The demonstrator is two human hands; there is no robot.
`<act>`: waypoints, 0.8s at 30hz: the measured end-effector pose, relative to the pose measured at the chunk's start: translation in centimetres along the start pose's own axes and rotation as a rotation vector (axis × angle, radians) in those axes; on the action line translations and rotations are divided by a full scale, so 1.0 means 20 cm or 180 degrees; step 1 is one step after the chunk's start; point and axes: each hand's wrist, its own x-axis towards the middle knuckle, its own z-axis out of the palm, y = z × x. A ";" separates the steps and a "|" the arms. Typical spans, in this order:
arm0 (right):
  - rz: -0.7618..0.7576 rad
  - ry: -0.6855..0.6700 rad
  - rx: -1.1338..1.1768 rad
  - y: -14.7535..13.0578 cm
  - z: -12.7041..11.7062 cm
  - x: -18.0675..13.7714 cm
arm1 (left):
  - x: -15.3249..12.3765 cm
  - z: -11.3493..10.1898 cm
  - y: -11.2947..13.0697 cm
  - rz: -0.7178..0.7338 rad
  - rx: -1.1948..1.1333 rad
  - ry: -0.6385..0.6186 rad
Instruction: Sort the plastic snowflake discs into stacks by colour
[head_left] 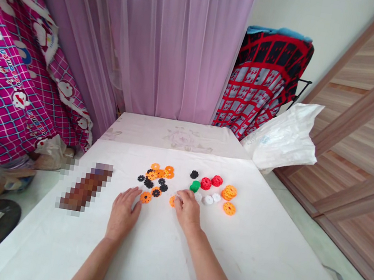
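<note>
My left hand (pixel 123 211) rests on the white table with its fingers stretched out, fingertips beside an orange notched disc (pixel 145 197). Fingers of my right hand (pixel 188 209) are closed on another orange notched disc (pixel 172 200), partly hidden by them. Beyond my left hand lies a loose group of orange discs (pixel 152 175) and black discs (pixel 148 183). Past my right hand are green discs (pixel 195 186), red discs (pixel 206 183), a black disc pile (pixel 194 174) and white discs (pixel 208 200). Farther right sit stacked orange discs (pixel 229 192) and an orange disc (pixel 229 208).
A blurred-out reddish-brown item (pixel 85 188) lies on the table's left side. The white-covered table (pixel 245 263) has a floral strip at its far end. A white plastic bag (pixel 283 138) stands by the far right corner. Purple curtains (pixel 187 45) hang behind.
</note>
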 end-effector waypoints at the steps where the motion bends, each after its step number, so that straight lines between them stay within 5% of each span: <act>1: -0.0055 -0.0050 -0.0038 -0.01 -0.01 -0.01 | 0.00 0.00 0.00 -0.0008 0.0002 -0.0003; 7: -0.0134 -0.0411 -0.0620 -0.09 -0.03 -0.04 | 0.00 0.00 -0.01 0.0019 0.0052 -0.0009; 11: -0.0280 -0.0099 -0.0478 -0.04 -0.06 -0.06 | 0.00 0.00 -0.02 0.0009 0.0074 -0.0028; 15: -0.0284 0.0841 -0.0152 0.18 -0.22 -0.09 | 0.00 0.00 -0.03 0.0081 0.0097 -0.0040; 18: 0.0290 0.1390 -0.0282 0.41 -0.36 -0.10 | 0.01 0.00 -0.04 0.0132 0.0152 -0.0027; 24: 0.0737 0.1147 -0.0515 0.67 -0.46 -0.14 | 0.01 0.00 -0.05 0.0145 0.0288 -0.0060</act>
